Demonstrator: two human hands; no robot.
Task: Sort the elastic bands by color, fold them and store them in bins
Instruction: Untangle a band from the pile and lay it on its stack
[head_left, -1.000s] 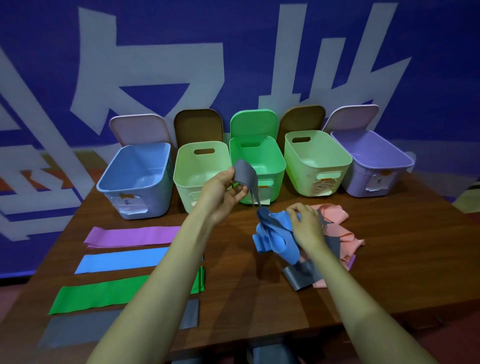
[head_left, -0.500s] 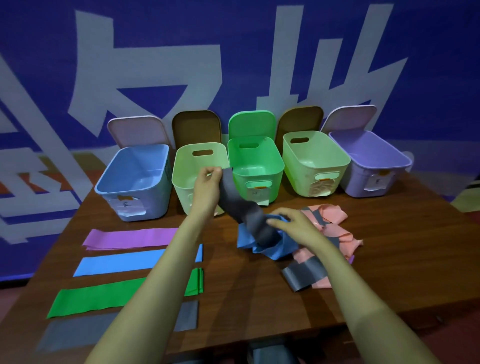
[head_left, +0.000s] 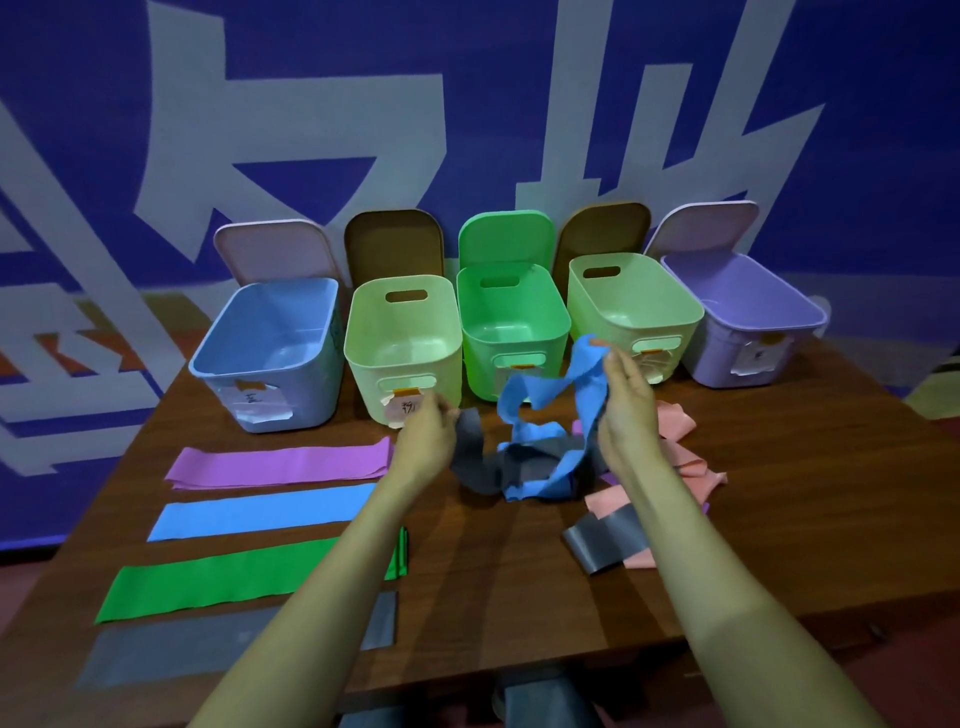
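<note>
My right hand (head_left: 623, 400) pinches a tangled blue band (head_left: 540, 395) and lifts its end above the table in front of the bins. My left hand (head_left: 426, 431) holds one end of a grey band (head_left: 483, 462), which droops onto the table under the blue one. A heap of pink bands (head_left: 675, 441) with another grey band (head_left: 602, 543) lies at the right. Flat on the left lie a purple band (head_left: 280, 462), a blue band (head_left: 260, 512), a green band (head_left: 223, 582) and a grey band (head_left: 171, 649). Five open bins stand behind: blue bin (head_left: 270, 306), pale green bin (head_left: 400, 317), green bin (head_left: 511, 312), second pale green bin (head_left: 631, 299), purple bin (head_left: 743, 301).
The wooden table (head_left: 805, 519) ends near my body and at the right. Bin lids lean against the blue wall behind the bins. Paper labels hang on the bin fronts.
My left hand lowered the grey band from bin height down to the table. My right hand left the heap and raised a blue band up toward the bins.
</note>
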